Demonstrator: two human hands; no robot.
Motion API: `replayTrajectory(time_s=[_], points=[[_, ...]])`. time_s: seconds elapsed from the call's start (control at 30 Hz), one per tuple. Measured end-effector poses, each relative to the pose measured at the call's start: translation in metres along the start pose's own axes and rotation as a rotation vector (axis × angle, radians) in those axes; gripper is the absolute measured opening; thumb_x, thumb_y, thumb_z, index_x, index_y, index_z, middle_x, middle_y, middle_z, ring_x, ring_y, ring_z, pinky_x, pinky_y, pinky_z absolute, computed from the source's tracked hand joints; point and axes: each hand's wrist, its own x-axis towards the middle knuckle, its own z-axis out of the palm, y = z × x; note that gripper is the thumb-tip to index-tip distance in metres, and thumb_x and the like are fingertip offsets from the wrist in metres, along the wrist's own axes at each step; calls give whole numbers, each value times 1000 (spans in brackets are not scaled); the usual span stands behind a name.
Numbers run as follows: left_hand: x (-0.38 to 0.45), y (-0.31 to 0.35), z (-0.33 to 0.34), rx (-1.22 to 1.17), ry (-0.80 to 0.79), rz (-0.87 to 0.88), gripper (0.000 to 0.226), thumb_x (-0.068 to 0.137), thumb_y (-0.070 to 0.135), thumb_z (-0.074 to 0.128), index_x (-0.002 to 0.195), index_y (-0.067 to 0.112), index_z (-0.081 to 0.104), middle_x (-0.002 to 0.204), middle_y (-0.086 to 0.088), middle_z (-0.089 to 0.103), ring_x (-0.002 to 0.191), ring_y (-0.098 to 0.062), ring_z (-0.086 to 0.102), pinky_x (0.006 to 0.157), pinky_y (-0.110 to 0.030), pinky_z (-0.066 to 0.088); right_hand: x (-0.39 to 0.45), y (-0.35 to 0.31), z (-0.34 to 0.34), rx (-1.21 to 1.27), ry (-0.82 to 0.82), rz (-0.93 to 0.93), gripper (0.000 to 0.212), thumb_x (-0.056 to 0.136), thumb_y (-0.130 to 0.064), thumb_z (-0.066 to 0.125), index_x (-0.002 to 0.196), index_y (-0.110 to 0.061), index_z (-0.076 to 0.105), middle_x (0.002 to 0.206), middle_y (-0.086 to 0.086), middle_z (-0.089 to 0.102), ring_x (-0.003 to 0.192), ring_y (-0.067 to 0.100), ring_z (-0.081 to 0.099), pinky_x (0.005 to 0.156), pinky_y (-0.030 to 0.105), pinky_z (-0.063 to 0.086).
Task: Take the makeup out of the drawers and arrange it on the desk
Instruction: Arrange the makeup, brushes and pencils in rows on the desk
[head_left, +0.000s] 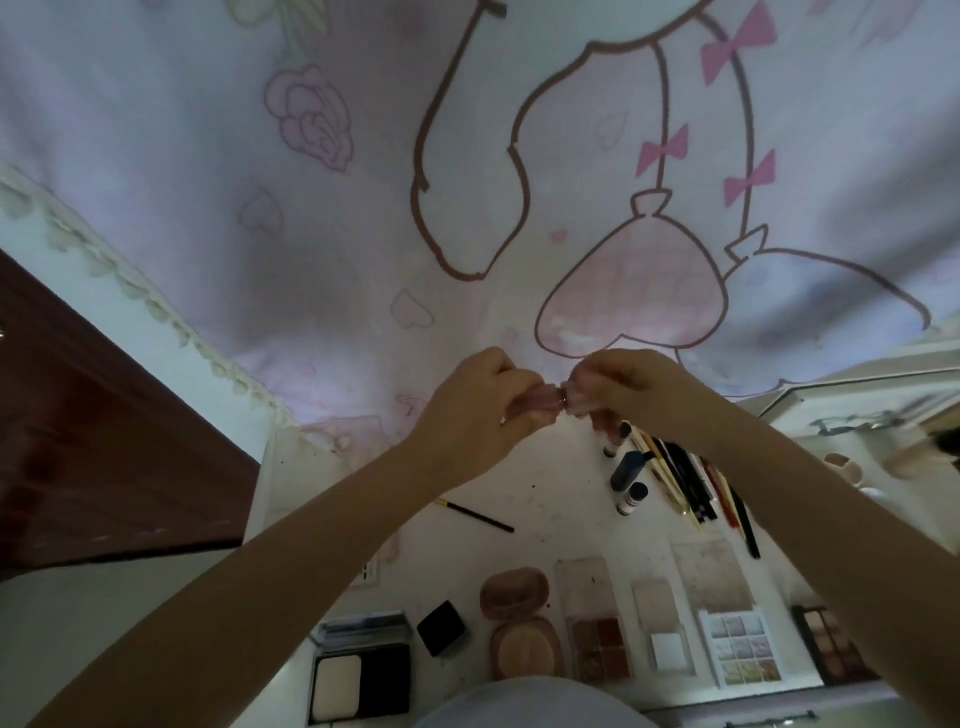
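Makeup already covers much of the white worktop (545, 499), so the task looks well along, though no drawer is in view to tell how much remains inside. Nearest the person lies a row of cases: an open black compact with a pale powder pan (361, 680), a small black square case (442, 627), an open peach oval compact (522, 621), a clear-lidded palette of brown and red pans (597, 621), a pale square palette (662, 626), a white nine-pan pastel palette (740, 647) and a dark-framed palette of neutral shades (836, 647). Farther back, a lone black pencil with a gold end (475, 515) lies apart, while a bundle of dark pencils and brushes (698, 491) sits just beside a dark blue tube (628, 467) and a small white bottle with a black cap (631, 499).

Above all this, both bare forearms reach forward and the hands meet over the worktop's far part. The left hand (480, 400) and the right hand (623, 387) are each curled closed around one end of a small translucent pink item (558, 402), held in the air between them; it seems to be twisted or pulled at its cap, a guess only. It still needs a place in the arrangement. Beyond hangs a pale cloth printed with pink bows and roses (467, 156).
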Motion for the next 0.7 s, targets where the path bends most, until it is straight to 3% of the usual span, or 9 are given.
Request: replayTrajectory(time_s=[0.1,0.17,0.23,0.3,0.37,0.43,0.57,0.67,0.7], points=[[3,-1,-3,-98,-32,-64,29,92,24,52,106,2,63,72,3,39,66,-4,34,64,-6,29,-4,11,-5,-5,64,-199,21,82,-2,60,87,-22,59,82,-13,62,69,-8,63,67,6,49],[5,-1,-3,-128,-33,-76,29,92,23,52,99,-2,65,73,-6,42,61,0,32,63,-9,30,-3,15,-5,87,81,-178,21,84,-4,58,97,-20,58,86,-12,62,74,-6,64,68,8,51],[6,0,-1,-118,-56,-76,30,91,25,54,94,-3,64,70,-4,40,61,1,31,63,-8,30,0,8,-3,186,42,-36,10,91,-19,45,93,-25,53,78,-4,63,64,10,65,60,20,54],[6,1,0,-109,-69,-58,29,90,27,55,83,0,62,64,3,33,61,-1,32,63,-6,30,4,7,-5,150,-35,105,29,93,-33,35,77,-19,56,59,1,61,45,15,56,48,26,48],[7,-1,2,-104,-88,-48,30,89,29,56,81,0,61,63,6,30,61,-1,32,62,-5,30,4,10,-6,70,-67,96,28,92,-29,44,71,-15,56,52,0,58,40,14,52,48,26,43],[8,-2,1,-131,-116,-82,40,87,36,55,86,-3,64,63,3,32,60,-4,32,62,-7,30,2,14,-7,47,-45,-31,13,87,-10,56,79,-21,58,68,-2,62,55,12,60,58,24,49],[9,-1,2,-203,-143,-84,64,73,59,42,80,0,67,66,-10,39,64,-16,38,62,-7,34,2,23,-12,158,-50,-147,35,81,6,59,96,-26,58,98,-6,63,88,9,66,79,20,53],[10,-4,7,-172,-117,-65,60,72,59,38,65,3,59,58,-2,34,60,-15,36,60,-8,33,4,16,-7,198,-47,84,12,91,-20,47,99,-22,55,82,-4,64,64,15,64,58,22,53],[11,-5,8,-171,-111,-56,55,69,60,33,56,9,50,53,1,31,56,-13,34,59,-9,32,6,15,-6,108,-32,121,17,92,-27,43,92,-18,58,71,-2,63,52,11,60,53,24,50]])
